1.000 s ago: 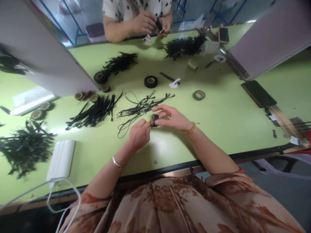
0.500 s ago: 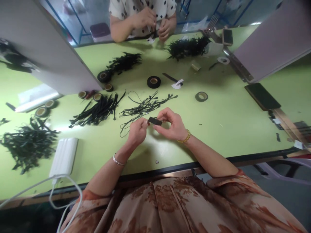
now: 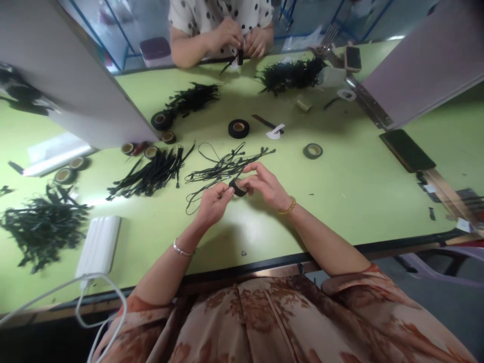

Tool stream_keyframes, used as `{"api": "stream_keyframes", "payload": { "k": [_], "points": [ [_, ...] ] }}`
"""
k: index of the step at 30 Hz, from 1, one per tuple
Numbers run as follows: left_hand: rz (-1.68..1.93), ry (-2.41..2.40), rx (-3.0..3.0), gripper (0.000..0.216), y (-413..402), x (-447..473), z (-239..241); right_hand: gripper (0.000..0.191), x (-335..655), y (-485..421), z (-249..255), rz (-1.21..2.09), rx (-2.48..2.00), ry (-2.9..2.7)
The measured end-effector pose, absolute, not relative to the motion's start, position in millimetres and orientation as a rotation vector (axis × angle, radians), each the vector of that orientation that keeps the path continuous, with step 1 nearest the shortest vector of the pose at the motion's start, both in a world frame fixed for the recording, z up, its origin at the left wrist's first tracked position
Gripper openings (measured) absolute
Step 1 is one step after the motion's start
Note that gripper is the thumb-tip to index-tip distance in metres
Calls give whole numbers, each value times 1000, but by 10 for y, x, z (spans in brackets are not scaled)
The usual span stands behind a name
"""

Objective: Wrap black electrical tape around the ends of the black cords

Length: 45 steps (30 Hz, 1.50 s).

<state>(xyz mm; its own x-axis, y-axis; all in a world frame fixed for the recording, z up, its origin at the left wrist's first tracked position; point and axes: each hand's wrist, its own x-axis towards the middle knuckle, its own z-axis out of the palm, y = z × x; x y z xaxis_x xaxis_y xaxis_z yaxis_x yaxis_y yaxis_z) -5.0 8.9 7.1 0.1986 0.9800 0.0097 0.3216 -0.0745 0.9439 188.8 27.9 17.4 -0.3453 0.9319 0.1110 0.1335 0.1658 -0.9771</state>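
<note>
A small roll of black tape (image 3: 238,188) is tilted between my two hands above the table. My right hand (image 3: 269,187) grips the roll from its right side, with fingers at its core and the index finger raised. At the roll's left edge, my left hand (image 3: 212,202) is closed in a pinch; what lies between thumb and finger is mostly hidden, perhaps a thin cable or the tape's end. Just beyond my hands lies a loose bunch of thin black cables (image 3: 223,169), some looped. Left of it is a pile of black taped cables (image 3: 151,174).
Several tape rolls lie about, including a large black one (image 3: 238,128) and one to the right (image 3: 313,150). A white power bank (image 3: 99,246) with a cord is at left. Across the table, a co-worker's hands (image 3: 242,40) handle black tape. Grey panels (image 3: 427,65) flank the table.
The tape roll has turned so its core now shows, and it has shifted slightly left. My right hand's fingers have moved to the core. The co-worker's hands have come closer together.
</note>
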Motion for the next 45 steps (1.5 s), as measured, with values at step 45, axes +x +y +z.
{"api": "stream_keyframes", "payload": {
  "k": [45],
  "points": [
    [863,1155,1556,16,157,-81,-33,23,1846,280,106,311,-1148,-1913]
  ]
}}
